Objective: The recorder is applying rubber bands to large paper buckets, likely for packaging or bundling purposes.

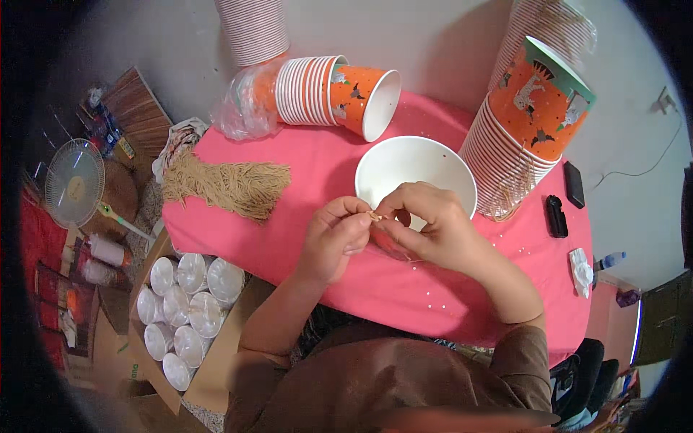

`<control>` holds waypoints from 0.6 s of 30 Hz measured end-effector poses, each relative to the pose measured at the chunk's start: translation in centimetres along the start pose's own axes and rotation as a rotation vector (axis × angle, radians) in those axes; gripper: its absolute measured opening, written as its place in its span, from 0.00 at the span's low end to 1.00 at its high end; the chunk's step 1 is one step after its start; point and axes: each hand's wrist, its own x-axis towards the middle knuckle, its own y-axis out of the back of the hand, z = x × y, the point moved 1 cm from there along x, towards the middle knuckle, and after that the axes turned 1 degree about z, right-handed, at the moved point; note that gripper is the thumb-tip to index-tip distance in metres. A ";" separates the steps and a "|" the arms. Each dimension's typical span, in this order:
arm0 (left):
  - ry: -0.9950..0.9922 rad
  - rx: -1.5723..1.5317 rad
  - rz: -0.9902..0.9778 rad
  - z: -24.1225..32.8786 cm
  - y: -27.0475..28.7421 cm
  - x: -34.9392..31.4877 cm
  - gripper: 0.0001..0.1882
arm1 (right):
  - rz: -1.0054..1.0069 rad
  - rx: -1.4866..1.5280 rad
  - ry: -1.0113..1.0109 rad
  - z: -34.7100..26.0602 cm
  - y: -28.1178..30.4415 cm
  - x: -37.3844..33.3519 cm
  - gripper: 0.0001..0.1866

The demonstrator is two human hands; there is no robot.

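Note:
My left hand (332, 242) and my right hand (429, 220) meet over the near side of a paper bucket (404, 160) with a white inside. Thumb and forefinger of each are pinched together on a short bit of tan cord (375, 216), its shape partly hidden by the fingertips. The bucket stands with its mouth facing me, and its near wall is mostly covered by my hands. Left of it on the pink cloth lies a thick bundle of tan cords (227, 184).
Orange patterned buckets (354, 97) lie nested on their side at the back. A tall bucket stack (530, 119) leans at right, near a black phone (573, 184), a black object (556, 216) and a tissue (580, 272). A carton of wrapped buckets (191, 314) stands lower left.

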 end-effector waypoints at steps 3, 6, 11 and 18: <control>-0.037 0.081 0.016 -0.1 -0.1 0.0 0.04 | 0.019 0.007 -0.001 0.2 -0.1 -0.1 0.06; -0.073 0.143 0.015 0.0 0.0 -0.2 0.04 | 0.033 -0.047 0.021 -0.1 0.1 0.1 0.06; -0.080 0.163 -0.016 0.5 -0.1 -0.2 0.04 | 0.058 -0.202 0.121 0.4 0.2 -0.1 0.07; -0.106 0.251 0.019 0.1 0.5 -0.8 0.04 | 0.068 -0.471 0.182 0.9 0.8 -0.6 0.11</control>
